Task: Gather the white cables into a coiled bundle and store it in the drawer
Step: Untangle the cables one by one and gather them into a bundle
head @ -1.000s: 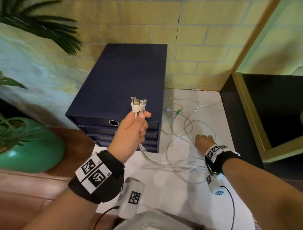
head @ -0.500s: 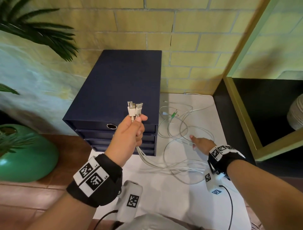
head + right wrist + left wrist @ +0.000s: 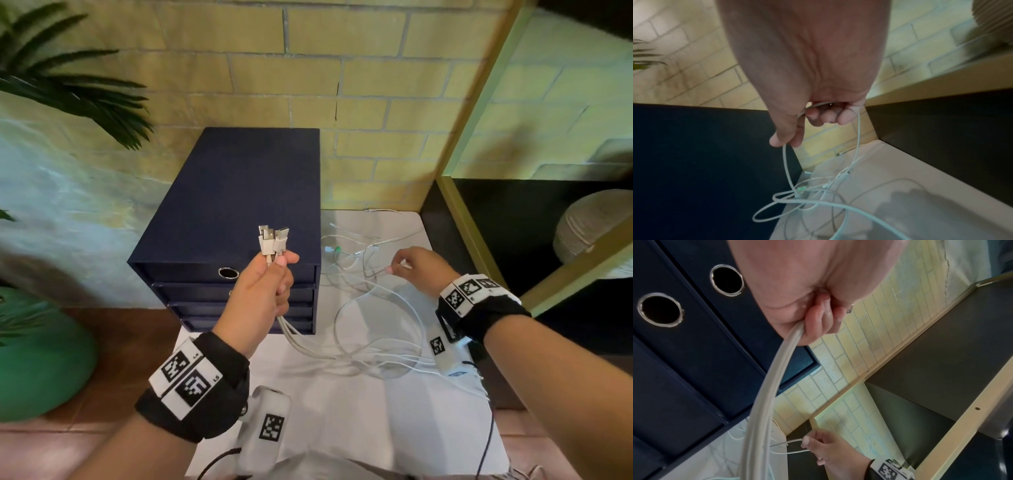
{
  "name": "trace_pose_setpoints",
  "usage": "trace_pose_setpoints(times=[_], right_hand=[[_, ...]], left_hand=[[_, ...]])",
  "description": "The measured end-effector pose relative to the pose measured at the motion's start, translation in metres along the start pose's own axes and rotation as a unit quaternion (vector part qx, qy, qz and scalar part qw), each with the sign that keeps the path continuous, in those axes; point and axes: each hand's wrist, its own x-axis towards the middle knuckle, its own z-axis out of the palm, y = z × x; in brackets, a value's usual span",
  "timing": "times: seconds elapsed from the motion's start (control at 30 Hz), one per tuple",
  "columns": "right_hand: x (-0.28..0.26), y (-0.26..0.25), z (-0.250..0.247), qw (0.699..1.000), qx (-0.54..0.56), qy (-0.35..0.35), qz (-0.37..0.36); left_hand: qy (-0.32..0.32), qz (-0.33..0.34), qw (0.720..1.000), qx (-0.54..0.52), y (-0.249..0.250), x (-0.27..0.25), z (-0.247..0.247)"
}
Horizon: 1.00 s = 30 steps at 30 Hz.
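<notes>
Left hand (image 3: 260,294) grips thin white cables (image 3: 373,346) below their plugs; right hand (image 3: 419,269) pinches one strand right of the dark blue drawer box (image 3: 233,205).

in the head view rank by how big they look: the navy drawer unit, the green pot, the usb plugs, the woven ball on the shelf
1. navy drawer unit
2. green pot, though the frame edge crops it
3. woven ball, partly hidden by the shelf frame
4. usb plugs, held up in the left hand

Left hand (image 3: 260,291) raised in a fist, right hand (image 3: 419,270) forward, thumb and forefinger pinched.
</notes>
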Motion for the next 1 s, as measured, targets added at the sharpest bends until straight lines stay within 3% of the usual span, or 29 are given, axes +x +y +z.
trace_pose_setpoints(times=[0.1,0.2,0.4,0.6,0.73,1.0], right_hand=[[-0.009,-0.009,-0.009,0.998,0.045,0.033,-0.016],[-0.016,-0.021,-0.022,0.987,0.099,0.120,-0.038],[-0.026,-0.056,-0.060,0.941,0.192,0.265,-0.086],[-0.037,-0.081,-0.084,0.900,0.266,0.317,-0.136],[-0.051,-0.099,-0.100,0.884,0.310,0.304,-0.172],[-0.088,-0.124,-0.114,0.935,0.232,0.138,-0.230]], left_hand=[[-0.005,0.003,1.000,-0.002,0.001,-0.003,0.000],[-0.008,0.005,1.000,-0.007,0.001,-0.005,0.000],[-0.014,0.012,1.000,-0.008,0.003,-0.008,0.000],[-0.007,0.016,1.000,-0.008,0.005,-0.009,-0.001],[-0.007,0.010,1.000,0.000,0.008,-0.008,-0.001],[-0.013,0.061,0.997,0.044,0.013,0.000,0.007]])
